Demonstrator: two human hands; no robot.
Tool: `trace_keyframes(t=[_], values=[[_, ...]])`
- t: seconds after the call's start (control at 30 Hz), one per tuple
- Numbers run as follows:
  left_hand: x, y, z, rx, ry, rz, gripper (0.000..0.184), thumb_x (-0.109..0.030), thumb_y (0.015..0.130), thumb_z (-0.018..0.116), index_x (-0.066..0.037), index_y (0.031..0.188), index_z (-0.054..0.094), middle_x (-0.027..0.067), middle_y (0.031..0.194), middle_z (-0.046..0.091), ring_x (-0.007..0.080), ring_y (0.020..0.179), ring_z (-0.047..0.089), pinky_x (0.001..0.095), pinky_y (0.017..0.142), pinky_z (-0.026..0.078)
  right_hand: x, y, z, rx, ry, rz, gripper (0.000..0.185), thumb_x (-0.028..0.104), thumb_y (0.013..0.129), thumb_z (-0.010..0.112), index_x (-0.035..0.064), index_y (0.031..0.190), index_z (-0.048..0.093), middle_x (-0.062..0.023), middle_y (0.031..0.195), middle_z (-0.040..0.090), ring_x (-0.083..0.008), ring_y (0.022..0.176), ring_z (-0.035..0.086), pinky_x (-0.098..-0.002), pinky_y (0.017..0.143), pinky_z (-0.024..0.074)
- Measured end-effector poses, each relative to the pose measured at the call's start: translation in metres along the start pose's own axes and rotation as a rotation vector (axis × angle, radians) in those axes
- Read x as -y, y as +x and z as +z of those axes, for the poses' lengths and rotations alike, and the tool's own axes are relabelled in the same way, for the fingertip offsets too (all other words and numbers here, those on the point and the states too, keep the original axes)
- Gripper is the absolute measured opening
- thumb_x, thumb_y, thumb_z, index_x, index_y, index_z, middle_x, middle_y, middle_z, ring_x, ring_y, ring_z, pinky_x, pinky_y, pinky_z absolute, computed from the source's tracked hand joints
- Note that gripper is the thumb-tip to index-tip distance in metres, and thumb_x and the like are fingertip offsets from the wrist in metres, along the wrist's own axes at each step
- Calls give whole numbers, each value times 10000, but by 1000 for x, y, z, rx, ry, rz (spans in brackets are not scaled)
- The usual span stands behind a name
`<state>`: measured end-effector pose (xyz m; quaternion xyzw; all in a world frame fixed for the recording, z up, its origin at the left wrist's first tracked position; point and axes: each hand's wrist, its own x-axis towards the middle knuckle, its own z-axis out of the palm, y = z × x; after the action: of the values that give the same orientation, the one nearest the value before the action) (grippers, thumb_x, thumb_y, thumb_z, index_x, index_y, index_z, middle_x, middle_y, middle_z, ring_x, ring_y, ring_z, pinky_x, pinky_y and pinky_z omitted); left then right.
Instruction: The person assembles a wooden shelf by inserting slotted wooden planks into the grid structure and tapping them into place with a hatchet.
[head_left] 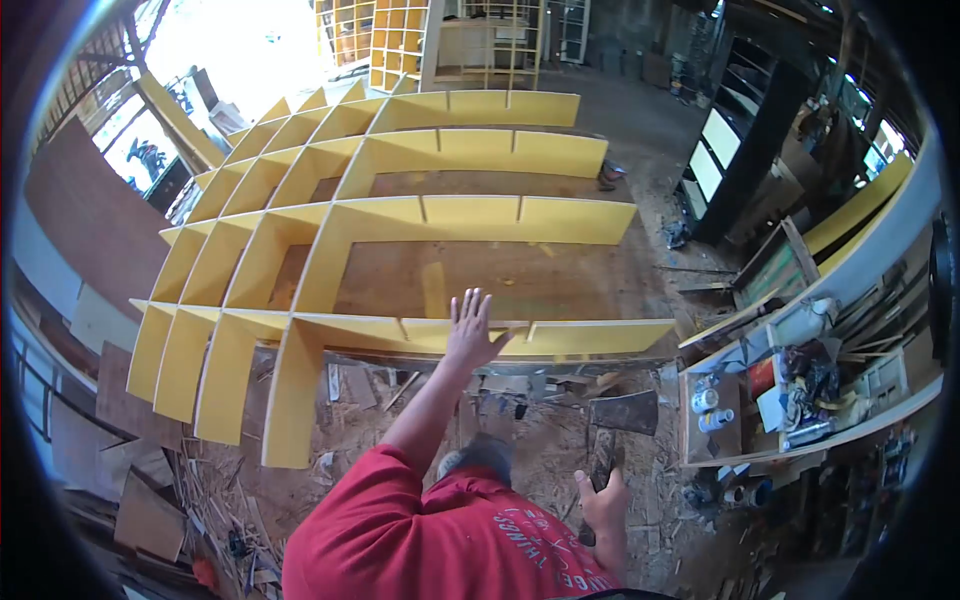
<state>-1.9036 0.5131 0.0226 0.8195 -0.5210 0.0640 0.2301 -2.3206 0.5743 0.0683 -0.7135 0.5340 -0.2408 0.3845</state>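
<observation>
My left hand (472, 330) is stretched forward with its fingers extended, over the top edge of the nearest yellow board (600, 337). Its palm appears to rest on that edge. Lower down on the right, my right hand (605, 500) is wrapped round the dark handle of a hatchet (624, 412). The hatchet's broad, dull metal head points up and to the right, apart from the boards. The yellow boards form a large slotted lattice (335, 215), with long boards crossed by shorter ones at the left, on a brown wooden surface (480, 280).
Wood scraps (230, 510) litter the floor round my feet. At right stands an open wooden box (690, 420) with cans, bottles and rags. A dark cabinet (745, 130) leans beyond it. Large panels (95, 200) line the left side, and more yellow grid frames (400, 45) stand behind.
</observation>
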Motion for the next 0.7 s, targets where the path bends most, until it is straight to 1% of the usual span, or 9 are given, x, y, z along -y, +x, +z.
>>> trace_keyframes(t=[0.07, 0.13, 0.23, 0.37, 0.4, 0.53, 0.57, 0.67, 0.7], values=[[-10, 12, 12, 59, 109, -57, 863, -587, 890, 770, -30, 1503, 528, 189, 1560, 530, 341, 1524, 402, 536, 1278, 223, -36, 11, -17, -47, 49, 16, 429, 287, 906, 860, -35, 1044, 613, -140, 730, 690, -246, 573, 680, -403, 555, 533], [-7, 14, 26, -46, 104, -27, 840, -636, 845, 787, -76, 1441, 595, 117, 1424, 638, 310, 1394, 521, 515, 1202, 308, -60, 29, -31, -80, 110, 42, 400, 261, 923, 849, -27, 1050, 602, -104, 692, 661, -196, 521, 647, -374, 506, 507], [-11, 13, 27, -34, 119, -24, 823, -665, 813, 795, -93, 1386, 650, 97, 1344, 681, 300, 1311, 576, 519, 1164, 333, -55, 61, -63, -68, 253, 165, 374, 243, 941, 836, -14, 1061, 592, -65, 666, 630, -160, 501, 629, -351, 476, 482], [-33, 34, 13, 158, 204, -160, 765, -710, 738, 827, -75, 1160, 762, 93, 1202, 731, 303, 1200, 632, 516, 1115, 370, -97, 114, -98, -56, 222, 183, 356, 228, 937, 832, -9, 1057, 596, -58, 665, 627, -157, 494, 619, -355, 470, 475], [-29, 36, 21, 103, 218, -148, 707, -719, 676, 861, -94, 1000, 796, 80, 1078, 755, 304, 1117, 664, 501, 1068, 404, -102, 133, -112, -62, 212, 169, 350, 226, 936, 830, -7, 1055, 597, -60, 665, 628, -159, 492, 618, -357, 469, 474], [-32, 39, 26, 65, 189, -167, 610, -698, 644, 884, -138, 866, 793, 46, 943, 761, 293, 1043, 689, 483, 992, 429, -149, 198, -159, -20, 17, 187, 407, 281, 909, 839, -19, 1077, 621, -109, 704, 673, -210, 547, 681, -394, 532, 534], [-47, 49, 11, 303, 162, -313, 709, -686, 664, 894, -117, 1077, 806, 91, 1144, 762, 304, 1208, 646, 494, 1099, 395, -122, 215, -176, -14, 67, 231, 394, 289, 924, 825, -17, 1080, 631, -99, 705, 675, -194, 541, 675, -378, 512, 532], [-59, 44, 26, 199, 190, -241, 798, -644, 706, 894, -102, 1273, 745, 147, 1337, 704, 332, 1364, 560, 541, 1226, 307, -112, 267, -210, 37, 114, 327, 390, 286, 937, 814, -21, 1097, 633, -81, 693, 676, -173, 545, 676, -356, 499, 524], [-67, 47, 29, 309, 98, -293, 872, -625, 738, 884, -89, 1392, 672, 182, 1494, 608, 352, 1496, 442, 590, 1300, 186, -115, 281, -218, 51, 136, 303, 391, 286, 941, 811, -19, 1108, 634, -80, 698, 679, -170, 542, 672, -352, 499, 523]])
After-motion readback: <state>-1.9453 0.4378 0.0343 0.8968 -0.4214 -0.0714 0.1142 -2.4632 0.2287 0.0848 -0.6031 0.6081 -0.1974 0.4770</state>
